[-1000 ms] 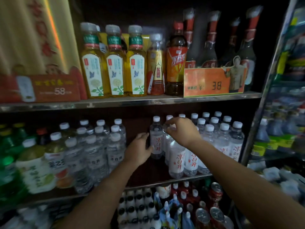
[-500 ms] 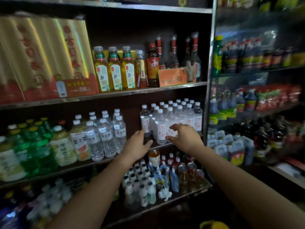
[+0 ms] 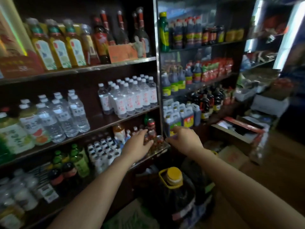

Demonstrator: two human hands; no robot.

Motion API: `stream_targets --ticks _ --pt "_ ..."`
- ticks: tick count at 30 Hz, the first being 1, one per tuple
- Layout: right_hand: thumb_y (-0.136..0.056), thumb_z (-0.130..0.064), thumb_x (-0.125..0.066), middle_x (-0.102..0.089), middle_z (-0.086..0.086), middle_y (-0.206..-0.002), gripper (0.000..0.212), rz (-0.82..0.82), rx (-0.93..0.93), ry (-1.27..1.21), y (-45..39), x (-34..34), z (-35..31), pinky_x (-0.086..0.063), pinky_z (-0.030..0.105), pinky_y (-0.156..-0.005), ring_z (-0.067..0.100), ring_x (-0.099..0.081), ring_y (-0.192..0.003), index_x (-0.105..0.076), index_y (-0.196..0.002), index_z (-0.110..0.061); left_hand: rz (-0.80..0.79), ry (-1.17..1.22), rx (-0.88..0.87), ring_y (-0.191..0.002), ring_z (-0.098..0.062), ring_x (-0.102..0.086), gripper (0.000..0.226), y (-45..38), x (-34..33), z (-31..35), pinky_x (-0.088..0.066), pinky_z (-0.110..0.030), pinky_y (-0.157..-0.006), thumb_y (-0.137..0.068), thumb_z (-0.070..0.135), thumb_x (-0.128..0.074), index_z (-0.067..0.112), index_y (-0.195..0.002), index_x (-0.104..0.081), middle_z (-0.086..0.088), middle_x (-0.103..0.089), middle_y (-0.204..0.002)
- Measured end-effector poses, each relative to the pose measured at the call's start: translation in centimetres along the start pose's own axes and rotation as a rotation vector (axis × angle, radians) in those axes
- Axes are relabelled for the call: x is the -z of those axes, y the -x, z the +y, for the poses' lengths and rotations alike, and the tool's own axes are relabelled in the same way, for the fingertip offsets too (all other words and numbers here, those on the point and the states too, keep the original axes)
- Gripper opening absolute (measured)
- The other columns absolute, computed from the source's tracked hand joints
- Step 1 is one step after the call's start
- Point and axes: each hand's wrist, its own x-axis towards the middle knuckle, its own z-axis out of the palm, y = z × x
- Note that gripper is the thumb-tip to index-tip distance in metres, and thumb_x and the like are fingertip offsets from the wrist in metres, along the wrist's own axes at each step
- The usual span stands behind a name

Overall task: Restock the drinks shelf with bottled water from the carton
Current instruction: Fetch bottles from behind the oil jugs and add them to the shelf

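Far left, middle shelf: green-labelled tea bottles [image 3: 11, 138], then a cluster of clear plastic water bottles with white caps and pale labels [image 3: 66, 116]. Above them on the top shelf, yellow tea bottles with white floral labels [image 3: 57, 47], dark red-capped glass bottles [image 3: 122, 30] and an orange price card [image 3: 123, 52] leaning in front.

The task item: your clear white-capped water bottles with red-lettered white labels [image 3: 130, 98] stand packed upright at the right end of the dark wooden middle shelf [image 3: 102, 119], hard against the upright post. There's a bare gap on the shelf between them and the pale-label cluster.

Your left hand [image 3: 137, 146] is empty, fingers straight and spread, out in front of the lower shelf, over the small red-topped cans and bottles [image 3: 152, 129]. Can't tell if it touches them; the frame is blurred.

Your right hand [image 3: 184, 139] is also empty, palm down, fingers loosely bent, near the post's base and level with the left hand. Neither hand is on a water bottle.

Below, between your forearms: a dark jug with yellow cap and yellow handle [image 3: 173, 177] on the floor.

Right bay: dark sauce bottles [image 3: 189, 32] up top, red pouches [image 3: 216, 68] mid-level, blue-white jugs [image 3: 183, 114] lower. Far right, a brown cardboard carton [image 3: 234, 156] on the floor; contents not visible.
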Motion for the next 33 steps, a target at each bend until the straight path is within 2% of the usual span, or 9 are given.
stream_targets --ticks 3,5,11,15,19,22,24,29,33 --pt "-0.084 -0.05 -0.062 -0.065 0.004 -0.116 0.046 -0.05 -0.07 0.013 4.1 -1.9 5.2 -0.047 0.036 -0.09 0.026 -0.059 -0.111 -0.06 -0.12 -0.021 -0.1 0.037 -0.005 -0.134 -0.021 -0.039 0.06 1.9 -5.9 2.3 -0.038 -0.03 -0.103 -0.095 0.043 -0.049 0.02 -0.146 -0.031 -0.001 -0.037 -0.149" --pt "-0.084 -0.049 -0.063 -0.063 0.005 -0.12 0.05 -0.096 -0.139 0.032 7.1 -3.4 8.7 -0.046 0.035 -0.088 0.027 -0.057 -0.113 -0.057 -0.125 -0.021 -0.183 0.046 -0.002 -0.133 -0.02 -0.04 0.061 3.2 -10.7 3.3 -0.04 -0.034 -0.105 -0.094 0.046 -0.049 0.023 -0.147 -0.03 0.001 -0.036 -0.15" --pt "-0.084 -0.047 -0.063 -0.066 0.003 -0.111 0.04 -0.189 -0.283 0.059 16.7 -10.7 19.6 -0.047 0.036 -0.085 0.027 -0.06 -0.105 -0.06 -0.117 -0.024 -0.316 0.078 -0.029 -0.131 -0.022 -0.043 0.059 7.6 -26.6 5.4 -0.04 -0.035 -0.105 -0.093 0.043 -0.052 0.015 -0.143 -0.038 -0.004 -0.044 -0.144" --pt "-0.087 -0.046 -0.059 -0.064 0.004 -0.113 0.038 -0.226 -0.374 0.052 23.0 -18.1 26.8 -0.047 0.037 -0.086 0.027 -0.059 -0.106 -0.059 -0.117 -0.022 -0.391 0.1 -0.082 -0.129 -0.02 -0.045 0.057 10.3 -38.3 4.8 -0.04 -0.031 -0.104 -0.092 0.041 -0.053 0.016 -0.141 -0.04 -0.003 -0.047 -0.142" --pt "-0.093 -0.039 -0.054 -0.059 0.009 -0.127 0.04 -0.262 -0.452 0.057 28.7 -27.0 33.3 -0.042 0.042 -0.098 0.028 -0.053 -0.118 -0.055 -0.125 -0.016 -0.476 0.085 -0.112 -0.134 -0.02 -0.04 0.062 12.3 -50.4 3.4 -0.036 -0.031 -0.108 -0.093 0.044 -0.052 0.015 -0.145 -0.035 -0.002 -0.04 -0.148" --pt "-0.091 -0.045 -0.055 -0.059 0.005 -0.127 0.045 -0.276 -0.516 0.042 32.3 -34.5 37.8 -0.042 0.039 -0.098 0.025 -0.053 -0.118 -0.053 -0.128 -0.019 -0.543 0.055 -0.127 -0.133 -0.021 -0.041 0.064 14.0 -59.3 1.7 -0.039 -0.037 -0.106 -0.092 0.048 -0.051 0.018 -0.145 -0.033 -0.003 -0.039 -0.149" --pt "-0.089 -0.044 -0.058 -0.058 0.002 -0.129 0.047 -0.285 -0.566 0.029 34.5 -38.9 40.4 -0.042 0.035 -0.097 0.022 -0.053 -0.119 -0.051 -0.131 -0.023 -0.609 0.056 -0.138 -0.136 -0.021 -0.038 0.065 15.3 -64.8 0.6 -0.038 -0.035 -0.107 -0.092 0.047 -0.052 0.02 -0.146 -0.031 -0.002 -0.037 -0.15" --pt "-0.087 -0.046 -0.061 -0.059 0.003 -0.128 0.05 -0.294 -0.653 0.035 39.0 -47.5 45.0 -0.044 0.034 -0.096 0.023 -0.054 -0.117 -0.051 -0.132 -0.025 -0.814 0.138 -0.188 -0.137 -0.018 -0.034 0.066 20.2 -76.2 -1.8 -0.03 -0.026 -0.107 -0.085 0.038 -0.067 0.023 -0.143 -0.04 -0.003 -0.037 -0.149" --pt "-0.087 -0.044 -0.061 -0.06 0.003 -0.127 0.05 -0.292 -0.69 -0.011 41.1 -51.6 46.9 -0.046 0.034 -0.093 0.023 -0.056 -0.113 -0.051 -0.132 -0.025 -0.858 0.134 -0.188 -0.132 -0.021 -0.042 0.063 23.0 -81.9 -2.5 -0.031 -0.018 -0.101 -0.082 0.015 -0.069 0.01 -0.14 -0.044 -0.008 -0.045 -0.143"
